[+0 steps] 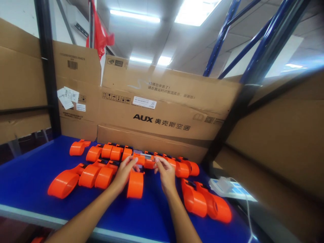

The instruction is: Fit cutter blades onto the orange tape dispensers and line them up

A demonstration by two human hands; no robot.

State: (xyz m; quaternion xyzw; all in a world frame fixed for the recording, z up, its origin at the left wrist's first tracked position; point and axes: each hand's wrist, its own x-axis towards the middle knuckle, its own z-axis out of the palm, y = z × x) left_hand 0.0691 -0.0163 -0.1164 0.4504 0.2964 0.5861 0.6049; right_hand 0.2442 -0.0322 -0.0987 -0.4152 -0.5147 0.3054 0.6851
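Note:
Both of my hands meet above the middle of the blue table. In my left hand [127, 168] is an orange plastic tape dispenser [139, 159], thumb on its near side. My right hand [165, 169] has thumb and fingers pinched at the right end of the same piece, where a pale grey strip [146, 156] shows along the top. What exactly the right fingertips grip is too small to make out. Just below the left fingers stands another orange tape dispenser [135, 184]. Behind the hands a row of similar pieces is partly hidden.
Several orange dispensers lie in two rows on the blue table [30, 175], including a large one [64, 182] at left and a pair [217, 206] at right. Cardboard panels [162, 114] wall the back. A power strip [233, 189] with a white cable sits at the right edge.

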